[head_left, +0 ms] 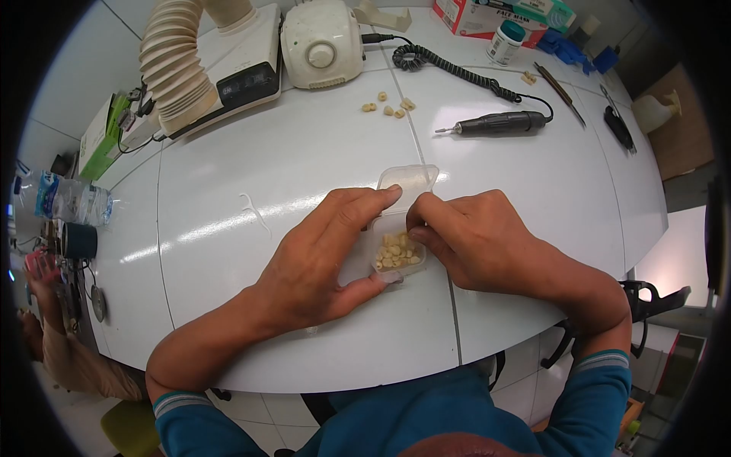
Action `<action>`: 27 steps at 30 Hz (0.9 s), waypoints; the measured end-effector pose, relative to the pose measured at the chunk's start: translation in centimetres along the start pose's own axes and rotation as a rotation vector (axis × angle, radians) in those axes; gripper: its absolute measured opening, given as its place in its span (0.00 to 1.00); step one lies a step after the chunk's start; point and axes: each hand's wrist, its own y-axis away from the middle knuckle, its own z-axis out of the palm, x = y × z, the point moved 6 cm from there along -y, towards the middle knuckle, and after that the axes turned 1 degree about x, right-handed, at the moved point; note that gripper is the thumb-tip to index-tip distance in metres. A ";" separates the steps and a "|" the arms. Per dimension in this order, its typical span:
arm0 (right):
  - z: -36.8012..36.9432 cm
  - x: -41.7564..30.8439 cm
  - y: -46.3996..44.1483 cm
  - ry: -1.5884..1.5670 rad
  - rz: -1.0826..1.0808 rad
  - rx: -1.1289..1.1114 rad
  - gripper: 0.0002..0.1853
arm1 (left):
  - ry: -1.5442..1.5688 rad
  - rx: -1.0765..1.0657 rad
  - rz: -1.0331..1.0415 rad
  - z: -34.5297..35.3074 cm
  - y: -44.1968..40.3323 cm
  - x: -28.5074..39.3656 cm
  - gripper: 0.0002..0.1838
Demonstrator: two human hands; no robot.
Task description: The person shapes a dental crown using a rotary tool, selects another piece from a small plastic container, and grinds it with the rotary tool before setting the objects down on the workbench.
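Note:
A small clear plastic box [390,225] stands on the white table near its front edge, its hinged lid [415,180] tipped back. Inside lies a heap of small yellowish tooth-shaped pieces [397,252]. My left hand [308,259] grips the box from the left, thumb at the near edge and fingers reaching to the lid. My right hand [487,240] is closed in a pinch at the box's right side, fingertips over the opening. What sits between those fingertips is hidden.
Farther back are loose tooth-shaped pieces [388,110], a black handpiece [502,123] on a coiled cord, and its control unit [321,46]. A ribbed hose [171,65] rises at left. A white floss pick [255,213] lies nearby. Another person's arm [49,305] shows far left.

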 end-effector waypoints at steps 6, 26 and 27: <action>-1.5 0.9 -0.4 -0.296 0.027 0.149 0.07 | -0.099 0.094 -0.050 -0.6 0.0 -0.4 0.51; -0.8 0.6 -0.3 -0.611 0.124 0.148 0.08 | 0.052 0.177 -0.091 -0.8 0.7 0.4 0.30; -0.7 0.0 -0.3 -0.582 0.090 0.148 0.08 | 0.123 0.177 -0.141 -0.5 0.6 0.3 0.28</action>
